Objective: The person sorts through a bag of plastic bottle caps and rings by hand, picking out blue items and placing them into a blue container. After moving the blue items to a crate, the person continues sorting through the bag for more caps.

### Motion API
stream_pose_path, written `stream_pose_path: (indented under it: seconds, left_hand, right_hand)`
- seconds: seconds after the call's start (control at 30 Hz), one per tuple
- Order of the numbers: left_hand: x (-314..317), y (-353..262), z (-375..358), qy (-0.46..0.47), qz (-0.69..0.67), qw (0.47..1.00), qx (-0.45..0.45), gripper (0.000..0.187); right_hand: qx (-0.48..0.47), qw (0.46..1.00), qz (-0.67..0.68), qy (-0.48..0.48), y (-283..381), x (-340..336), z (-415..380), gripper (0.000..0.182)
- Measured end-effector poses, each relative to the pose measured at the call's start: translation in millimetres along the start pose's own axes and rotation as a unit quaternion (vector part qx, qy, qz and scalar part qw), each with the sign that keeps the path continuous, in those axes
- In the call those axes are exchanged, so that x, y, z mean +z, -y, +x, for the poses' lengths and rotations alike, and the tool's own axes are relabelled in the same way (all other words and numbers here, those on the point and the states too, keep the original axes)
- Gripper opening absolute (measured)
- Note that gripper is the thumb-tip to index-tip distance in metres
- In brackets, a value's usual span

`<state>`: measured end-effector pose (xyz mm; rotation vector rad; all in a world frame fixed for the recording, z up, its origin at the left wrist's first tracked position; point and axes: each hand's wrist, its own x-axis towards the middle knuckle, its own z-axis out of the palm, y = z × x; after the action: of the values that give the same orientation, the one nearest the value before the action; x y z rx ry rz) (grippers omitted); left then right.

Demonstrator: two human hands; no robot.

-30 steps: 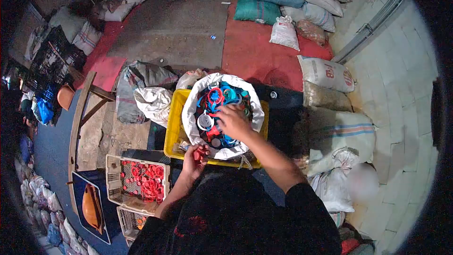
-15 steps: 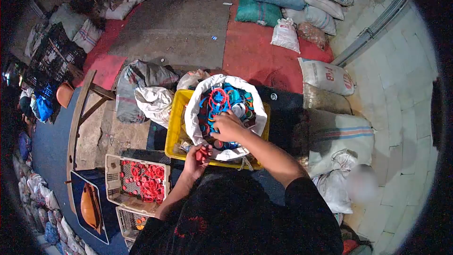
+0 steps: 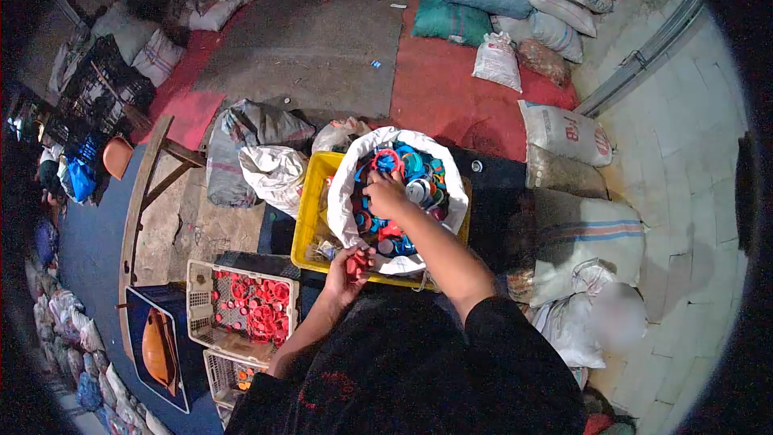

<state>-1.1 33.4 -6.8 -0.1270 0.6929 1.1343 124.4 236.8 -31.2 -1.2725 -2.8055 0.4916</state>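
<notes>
A white sack (image 3: 344,208) with its rim rolled open stands in a yellow crate (image 3: 309,217). Mixed plastic caps and rings (image 3: 417,169), mostly blue, with some red, green and white, fill it. My right hand (image 3: 386,196) reaches into the sack, its fingers bent down among the caps; the fingertips are hidden. At the sack's near left edge, my left hand (image 3: 349,271) is closed around several red caps (image 3: 356,264). To the lower left, a beige crate (image 3: 196,298) holds red caps and rings (image 3: 266,310).
Below the beige crate sits another crate (image 3: 216,370) with orange caps. A wooden frame (image 3: 138,217) and a dark bin (image 3: 183,354) with an orange object are at the left. Filled sacks (image 3: 564,133) line the right wall, with more stacked at the back.
My right hand has shifted left and deeper among the caps. My left hand still holds red caps. The whole view has shifted slightly, moving the sack and crates rightward in the picture.
</notes>
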Motion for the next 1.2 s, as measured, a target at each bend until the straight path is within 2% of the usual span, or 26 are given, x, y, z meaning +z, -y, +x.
stream_pose_path:
  seconds: [0.23, 0.27, 0.37, 0.47, 0.57, 0.6, 0.63, 0.8, 1.0, 1.1, 1.2]
  left_hand:
    - [2.0, 0.5, -1.1, 0.011, 0.016, 1.0, 0.007, 0.02]
    - [-1.4, 1.6, 1.7, 0.004, 0.018, 1.0, 0.006, 0.022]
    - [-5.1, 1.9, 3.5, 0.01, 0.025, 1.0, 0.007, 0.024]
    - [-7.0, 2.8, 3.6, 0.019, 0.03, 0.999, 0.008, 0.025]
    - [5.1, 1.6, -2.0, 0.007, 0.037, 0.999, 0.015, 0.021]
    - [8.9, 0.9, -4.9, 0.0, 0.039, 0.999, 0.019, 0.02]
    - [6.6, 0.6, -4.8, 0.0, 0.034, 0.999, 0.017, 0.02]
    - [-0.6, 3.8, -1.2, 0.018, 0.024, 0.999, 0.017, 0.02]
    - [7.1, 4.6, -0.3, -0.023, 0.037, 0.999, 0.023, 0.021]
    - [15.8, -0.3, -4.7, -0.019, 0.059, 0.998, 0.006, 0.02]
    - [2.3, -0.5, -1.8, 0.018, 0.042, 0.999, -0.002, 0.022]
  right_hand:
    - [-0.069, 0.996, 0.024, 0.052, -21.8, -31.8, -8.7, 0.031]
    - [-0.085, 0.996, 0.024, 0.012, -24.1, -30.5, -10.5, 0.029]
    - [-0.026, 0.998, 0.003, 0.057, -16.2, -47.4, -9.4, 0.025]
    - [0.015, 0.999, -0.035, 0.012, -4.1, -51.7, -10.5, 0.022]
    - [0.019, 0.999, 0.0, -0.031, -10.5, -48.1, -10.0, 0.022]
    - [0.016, 0.997, -0.019, -0.073, -17.8, -37.1, -14.4, 0.026]
    - [0.025, 0.999, -0.018, -0.035, -23.3, -38.0, -12.0, 0.03]
    - [-0.057, 0.996, -0.043, -0.06, -41.5, -42.8, -21.7, 0.035]
    - [-0.085, 0.992, 0.069, -0.057, -19.0, -49.6, -35.0, 0.02]
    - [-0.081, 0.996, 0.011, -0.027, -6.5, -60.2, -49.0, 0.01]
    - [-0.073, 0.997, 0.007, -0.027, -18.6, -60.0, -53.3, 0.02]
